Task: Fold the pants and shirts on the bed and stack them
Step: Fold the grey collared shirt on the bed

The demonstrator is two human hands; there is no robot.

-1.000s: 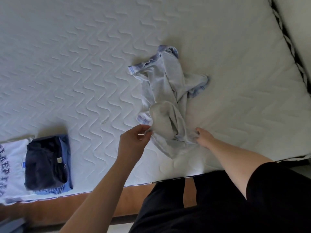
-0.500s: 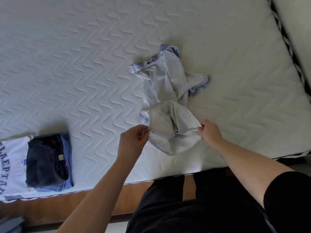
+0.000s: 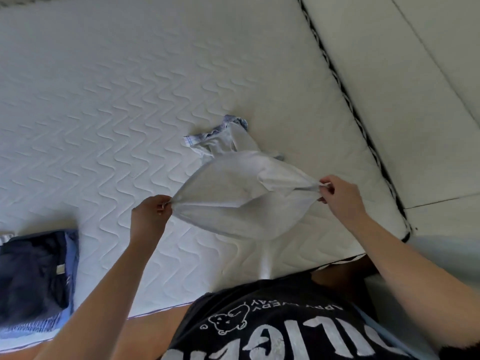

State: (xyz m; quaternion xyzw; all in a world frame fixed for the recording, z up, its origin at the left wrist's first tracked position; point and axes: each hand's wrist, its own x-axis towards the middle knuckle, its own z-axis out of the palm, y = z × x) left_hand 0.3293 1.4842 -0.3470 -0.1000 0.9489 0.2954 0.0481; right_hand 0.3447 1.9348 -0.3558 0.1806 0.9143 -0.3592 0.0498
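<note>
Overhead, pale garment (image 3: 233,193) stretched between left hand (image 3: 150,216) and right hand (image 3: 340,196), each grip pinching an edge.

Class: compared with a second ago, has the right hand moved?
Yes. The right hand has swung out toward the bed's right edge, stretching the garment.

Two hands are in view, the left hand (image 3: 149,216) and the right hand (image 3: 340,197), and one light grey garment (image 3: 241,196) with plaid trim is stretched between them. One stack of folded clothes (image 3: 36,276) sits at the left edge of the one quilted white mattress (image 3: 130,100); in it, one dark navy piece lies on one blue piece. One black printed T-shirt (image 3: 285,328) shows on the person.
</note>
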